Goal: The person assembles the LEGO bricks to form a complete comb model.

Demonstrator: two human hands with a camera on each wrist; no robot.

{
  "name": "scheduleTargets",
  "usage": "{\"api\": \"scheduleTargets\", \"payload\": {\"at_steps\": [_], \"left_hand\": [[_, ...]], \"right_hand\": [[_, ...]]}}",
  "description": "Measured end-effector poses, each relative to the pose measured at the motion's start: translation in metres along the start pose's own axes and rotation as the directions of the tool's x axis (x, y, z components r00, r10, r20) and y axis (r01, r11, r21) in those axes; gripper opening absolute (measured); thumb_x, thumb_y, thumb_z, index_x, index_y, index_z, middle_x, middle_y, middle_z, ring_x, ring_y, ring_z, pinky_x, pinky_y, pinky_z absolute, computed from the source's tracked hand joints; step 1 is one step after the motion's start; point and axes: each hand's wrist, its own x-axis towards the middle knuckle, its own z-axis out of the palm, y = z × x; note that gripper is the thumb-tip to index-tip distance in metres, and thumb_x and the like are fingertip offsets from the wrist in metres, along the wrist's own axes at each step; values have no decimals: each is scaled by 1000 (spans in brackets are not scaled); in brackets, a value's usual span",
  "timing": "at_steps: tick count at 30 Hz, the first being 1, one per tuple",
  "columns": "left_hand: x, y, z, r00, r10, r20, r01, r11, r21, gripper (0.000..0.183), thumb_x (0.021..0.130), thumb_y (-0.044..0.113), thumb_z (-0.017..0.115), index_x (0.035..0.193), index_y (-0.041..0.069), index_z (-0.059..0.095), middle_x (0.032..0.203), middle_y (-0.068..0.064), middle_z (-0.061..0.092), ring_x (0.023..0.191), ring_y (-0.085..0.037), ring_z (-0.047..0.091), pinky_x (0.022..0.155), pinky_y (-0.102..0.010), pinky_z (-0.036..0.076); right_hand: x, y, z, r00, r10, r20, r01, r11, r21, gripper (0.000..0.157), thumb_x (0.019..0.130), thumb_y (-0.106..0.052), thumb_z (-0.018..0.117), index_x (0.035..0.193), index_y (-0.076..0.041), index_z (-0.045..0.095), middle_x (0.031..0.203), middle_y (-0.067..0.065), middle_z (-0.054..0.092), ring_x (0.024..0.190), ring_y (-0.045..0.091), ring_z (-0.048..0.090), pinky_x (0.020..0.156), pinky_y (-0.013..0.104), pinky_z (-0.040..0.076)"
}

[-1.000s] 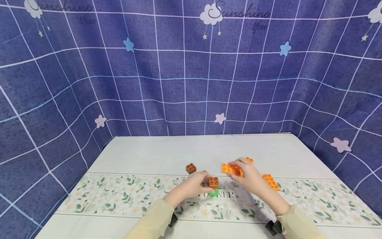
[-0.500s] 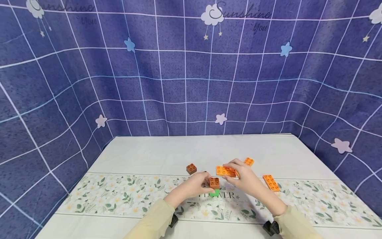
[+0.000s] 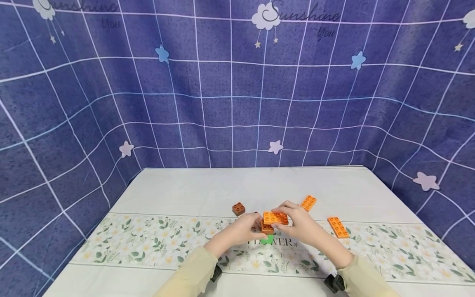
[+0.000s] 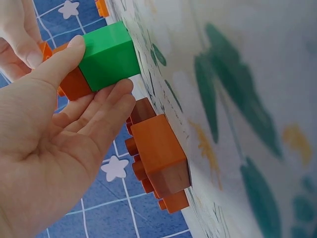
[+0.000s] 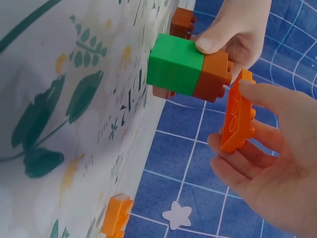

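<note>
My left hand (image 3: 241, 229) grips a small stack of toy building bricks between thumb and fingers. The stack is a tall green brick (image 5: 173, 64) standing on the table, with a brown brick (image 5: 210, 77) on top. An orange plate with two rows of studs (image 3: 270, 218) is pinched in my right hand (image 3: 299, 219) by thumb and fingertips. That plate overlaps the brown brick in the head view. From the right wrist, its hollow underside faces the brown studs, with one end right at them and the rest sticking out past the stack.
Beyond my left hand lies a loose brown brick (image 3: 238, 209); more brown bricks (image 4: 161, 153) show close by in the left wrist view. To the right are two orange plates, a farther one (image 3: 308, 202) and a nearer one (image 3: 338, 227). A blue curtain (image 3: 237, 103) surrounds the table.
My right hand has carried the orange plate leftward and toward me, from beside the stack to over the brown brick. My left hand has stayed in place on the stack.
</note>
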Motion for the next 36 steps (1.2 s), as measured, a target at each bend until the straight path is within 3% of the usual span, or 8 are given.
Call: {"api": "scheduleTargets", "payload": {"at_steps": [14,22,36], "left_hand": [[-1,-1,0,1000,15,13,-15,999,-35,29,82,29,73,100,10,59,92,1,64,84,-9,61,74,-17,50],[0,-1,-1,1000,30,-2,-30,999,-30,31,80,27,74,100,10,59,91,0,63,80,-8,60,71,-16,50],[-2,1,-2,1000,8,7,-8,998,-63,33,80,28,74,102,9,59,93,2,63,84,-9,61,76,-19,51]], "right_hand": [[-1,0,5,998,-25,60,26,999,-19,34,86,-23,68,114,-4,64,103,3,61,85,14,56,68,30,52],[2,-1,5,995,3,100,-2,1000,-9,35,86,-25,68,116,-7,65,103,2,60,79,7,51,58,17,44],[1,-2,1,993,-11,121,9,1000,20,39,85,-25,69,116,-2,65,94,0,59,75,5,50,60,20,47]]}}
